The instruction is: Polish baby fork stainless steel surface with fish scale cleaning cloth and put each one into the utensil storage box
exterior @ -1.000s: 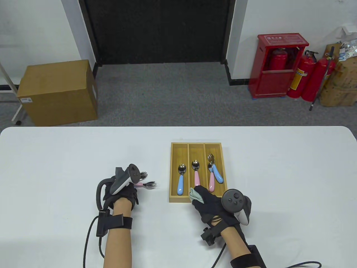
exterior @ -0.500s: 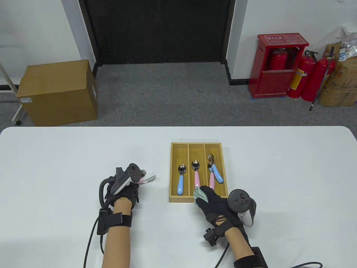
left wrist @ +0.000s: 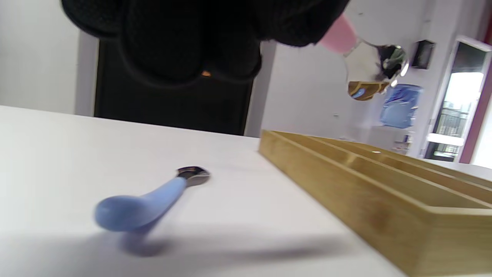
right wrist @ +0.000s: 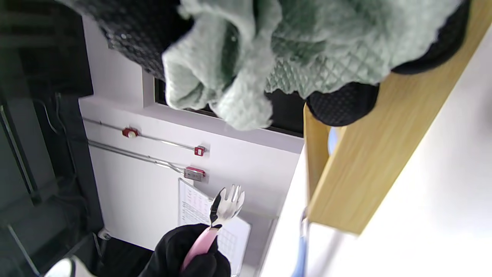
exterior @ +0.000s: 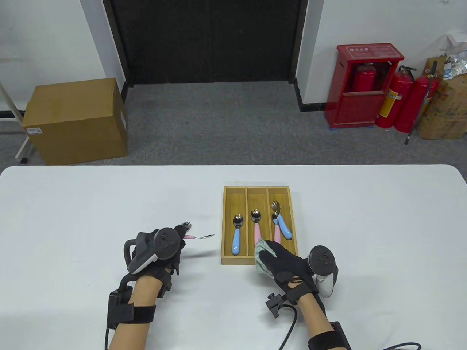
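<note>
Fork point(exterior: 204, 237), pink handle, steel tines: left hand point(exterior: 166, 249) grips. Right hand point(exterior: 282, 264) clutches quilted green cloth point(exterior: 261, 255).

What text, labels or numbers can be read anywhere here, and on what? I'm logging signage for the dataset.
Nothing can be read.
Red extinguisher cabinet: white characters along its top, too small.
Cardboard box: white label, too small.
Extinguisher: yellow label, blurred.
Wall sheet: printed lines, blurred.

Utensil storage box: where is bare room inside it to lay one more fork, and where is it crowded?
Bare: the far ends of the left compartment and middle compartment, beyond the blue-handled spoon and pink-handled spoon. Crowded: the right compartment, where two forks overlap. The right hand with the cleaning cloth covers the box at its near edge there.
</note>
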Available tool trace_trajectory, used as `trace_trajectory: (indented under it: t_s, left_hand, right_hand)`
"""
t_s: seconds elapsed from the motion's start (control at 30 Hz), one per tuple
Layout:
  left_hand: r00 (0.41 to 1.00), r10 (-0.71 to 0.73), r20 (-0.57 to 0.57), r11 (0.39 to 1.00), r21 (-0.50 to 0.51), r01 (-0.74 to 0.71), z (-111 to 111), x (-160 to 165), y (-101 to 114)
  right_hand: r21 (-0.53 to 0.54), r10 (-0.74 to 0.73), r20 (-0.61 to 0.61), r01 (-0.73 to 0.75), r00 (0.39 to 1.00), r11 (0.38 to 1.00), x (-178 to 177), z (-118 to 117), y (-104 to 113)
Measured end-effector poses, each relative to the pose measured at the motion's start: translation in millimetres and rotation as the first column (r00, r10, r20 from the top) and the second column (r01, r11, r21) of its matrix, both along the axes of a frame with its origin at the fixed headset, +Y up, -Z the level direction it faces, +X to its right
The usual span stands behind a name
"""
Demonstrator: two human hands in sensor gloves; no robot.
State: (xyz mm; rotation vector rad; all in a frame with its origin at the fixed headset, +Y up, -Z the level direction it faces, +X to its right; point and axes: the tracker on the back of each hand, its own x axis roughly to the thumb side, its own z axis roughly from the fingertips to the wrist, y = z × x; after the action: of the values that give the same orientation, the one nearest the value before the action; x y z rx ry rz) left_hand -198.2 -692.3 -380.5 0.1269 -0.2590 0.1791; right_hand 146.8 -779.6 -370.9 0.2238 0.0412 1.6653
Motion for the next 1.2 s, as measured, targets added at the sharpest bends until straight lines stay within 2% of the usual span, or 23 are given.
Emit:
trace_trajectory:
  t_s: [0.2, 0.33, 0.4, 0.47, 0.6, 0.7, 0.9, 1.03, 1.13, 1.2]
  left_hand:
    - [0.968, 0.166, 0.187, 0.986, -0.015, -0.167, 33.3, 42.1, 3.1]
    - [0.923, 0.282, 0.262, 0.958, -0.024, -0.286, 46.4, 62.8, -16.6]
    - [0.916, 0.282, 0.284, 0.959, -0.095, -0.266, 50.1, 69.1, -22.6]
    - [0.912, 0.295, 0.285, 0.954, -0.028, -0.3, 55.2, 71.8, -22.1]
    - [0.904, 0.301, 0.302, 0.952, -0.035, -0.305, 62.7, 74.5, -21.3]
    - [0.906, 0.29, 0.31, 0.953, -0.006, -0.303, 65.4, 72.9, -22.9]
    - [0.86, 0.329, 0.39, 0.936, -0.016, -0.351, 71.2, 67.8, -20.8]
    - [0.863, 0.319, 0.392, 0.937, 0.003, -0.348, 73.4, 66.8, -18.1]
    - [0.882, 0.293, 0.369, 0.949, -0.001, -0.315, 70.8, 66.6, -22.2]
    - [0.891, 0.289, 0.349, 0.954, -0.022, -0.3, 68.6, 66.3, -25.6]
  right_hand:
    - [-0.081, -0.261, -0.01, 0.259, 0.965, 0.962, -3.3, 0.9, -9.5]
    - [-0.151, -0.448, -0.041, 0.438, 0.893, 0.886, -5.4, 1.7, -20.7]
    - [-0.203, -0.537, -0.085, 0.513, 0.839, 0.834, -9.7, 1.1, -25.4]
    - [-0.252, -0.562, -0.172, 0.515, 0.809, 0.819, -18.4, 1.0, -26.3]
    - [-0.262, -0.442, -0.308, 0.372, 0.842, 0.89, -36.3, 4.3, -24.6]
    - [-0.321, -0.419, -0.429, 0.298, 0.8, 0.899, -51.0, 9.2, -22.6]
    - [-0.271, -0.32, -0.469, 0.21, 0.823, 0.939, -58.4, 12.5, -13.5]
    - [-0.175, -0.248, -0.463, 0.186, 0.851, 0.967, -57.8, 13.2, -3.1]
    - [0.003, -0.039, -0.416, 0.044, 0.909, 0.999, -54.8, 12.1, 9.6]
    - [0.093, 0.08, -0.373, -0.048, 0.924, 0.994, -54.1, 13.2, 16.7]
